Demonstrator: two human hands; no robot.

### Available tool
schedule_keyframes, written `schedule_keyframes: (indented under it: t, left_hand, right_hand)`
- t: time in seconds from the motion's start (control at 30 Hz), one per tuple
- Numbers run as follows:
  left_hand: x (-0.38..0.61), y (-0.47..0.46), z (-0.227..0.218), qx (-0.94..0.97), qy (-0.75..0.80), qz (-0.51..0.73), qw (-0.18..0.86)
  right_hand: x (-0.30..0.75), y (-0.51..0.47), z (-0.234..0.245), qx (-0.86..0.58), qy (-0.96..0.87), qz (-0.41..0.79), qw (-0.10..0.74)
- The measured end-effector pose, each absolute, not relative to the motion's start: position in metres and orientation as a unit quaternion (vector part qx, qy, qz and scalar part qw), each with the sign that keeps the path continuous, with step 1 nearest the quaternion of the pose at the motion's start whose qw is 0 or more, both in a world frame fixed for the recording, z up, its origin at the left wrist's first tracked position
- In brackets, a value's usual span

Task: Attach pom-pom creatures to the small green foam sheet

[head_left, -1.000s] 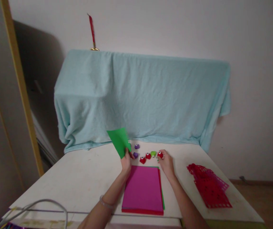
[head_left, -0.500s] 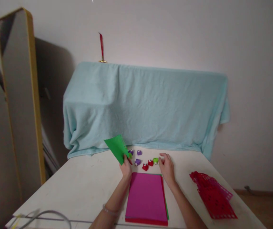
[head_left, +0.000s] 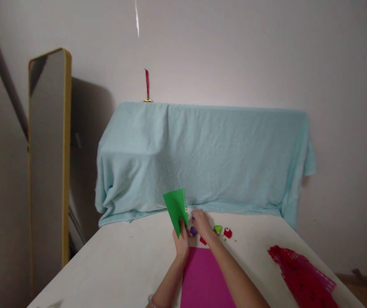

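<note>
My left hand (head_left: 181, 242) is closed on a folded sheet of green paper (head_left: 174, 208), held upright with small cut-outs along its right edge. Just right of it, my right hand (head_left: 201, 223) reaches across, fingers closed around a small purple paper punch (head_left: 193, 217) that is mostly hidden by them. Another purple punch (head_left: 193, 231) lies between the two hands. A red punch (head_left: 203, 241) is partly covered by my right wrist. Beyond my right forearm sit a green punch (head_left: 218, 229) and a second red punch (head_left: 227, 232).
A stack of paper with a magenta sheet (head_left: 202, 278) on top lies between my forearms. Red and magenta sheets full of cut-outs (head_left: 301, 273) are at the right. A light blue cloth (head_left: 209, 158) covers something behind the white table (head_left: 122, 265). A gold-framed mirror (head_left: 47, 171) stands left.
My right hand has moved left from beside the green punch to a purple punch near the green paper. The view has tilted up, so everything sits lower.
</note>
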State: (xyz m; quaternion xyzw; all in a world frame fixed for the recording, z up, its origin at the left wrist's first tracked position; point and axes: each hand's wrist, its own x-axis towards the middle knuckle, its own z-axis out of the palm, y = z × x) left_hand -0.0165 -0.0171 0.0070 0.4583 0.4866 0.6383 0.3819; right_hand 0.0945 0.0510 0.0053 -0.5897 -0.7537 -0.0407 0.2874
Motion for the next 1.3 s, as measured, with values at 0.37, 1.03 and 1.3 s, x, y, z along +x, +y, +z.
schedule_keyframes:
  t: [0.37, 1.03, 1.3]
  left_hand:
    - [-0.007, -0.015, 0.001, 0.462, 0.477, 0.634, 0.396]
    - [-0.002, -0.033, 0.011, 0.545, 0.454, 0.537, 0.456]
    - [0.006, -0.017, 0.002, 0.549, 0.400, 0.546, 0.490]
  right_hand:
    - [0.160, -0.015, 0.028, -0.443, -0.564, 0.182, 0.673]
    - [0.145, -0.024, 0.004, -0.398, -0.361, 0.381, 0.753]
    - [0.140, -0.031, 0.013, -0.320, -0.354, 0.485, 0.733]
